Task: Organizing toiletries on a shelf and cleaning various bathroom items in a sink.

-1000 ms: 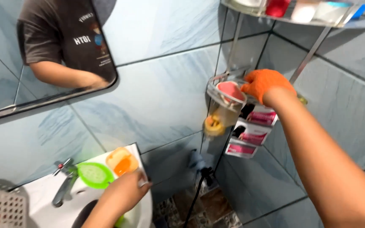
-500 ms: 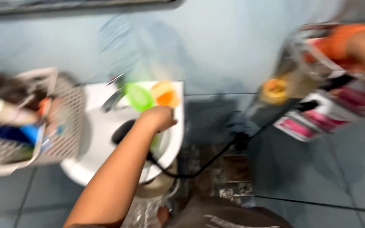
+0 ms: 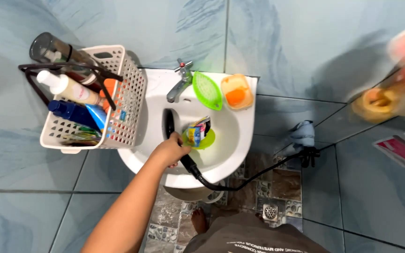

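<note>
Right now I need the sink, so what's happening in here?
A person stands over the white sink, left hand gripping a black hose sprayer inside the basin, beside a small colourful packet lying on a green dish. The right hand is not clearly in view; only an orange blur shows at the right edge. A basket of bottles hangs beside the tap.

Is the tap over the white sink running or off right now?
It looks off. No water stream shows below the tap, though the basin of the sink under it is partly hidden by the black sprayer handle.
</note>
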